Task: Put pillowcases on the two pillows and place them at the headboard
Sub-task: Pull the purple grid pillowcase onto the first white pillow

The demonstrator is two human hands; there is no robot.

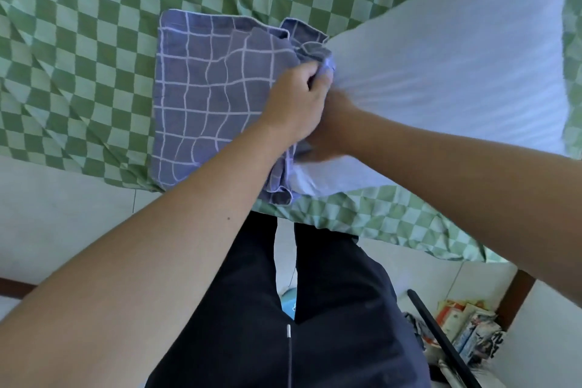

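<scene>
A person in dark trousers stands at the near edge of a bed, both bare forearms reaching over it to dress a pillow. Beside the person's feet, on the pale tiled floor, a heap of printed packets lies by a dark rod, next to a wooden post at the bed's near right corner. On the green-and-white checked bedsheet, the left hand has its fingers curled tight around the bunched open end of a blue grid-patterned pillowcase, apparently holding the mouth up so the filling can go in. The right hand sits partly behind the left, pressed against the end of the white pillow; how its fingers lie cannot be told, though it seems to be feeding the pillow's corner into the opening. Most of the pillowcase lies flat and unfilled toward the left of the bed, while the pillow stretches away to the far right, almost wholly uncovered, so this step looks barely begun. No second pillow or headboard appears in view.
</scene>
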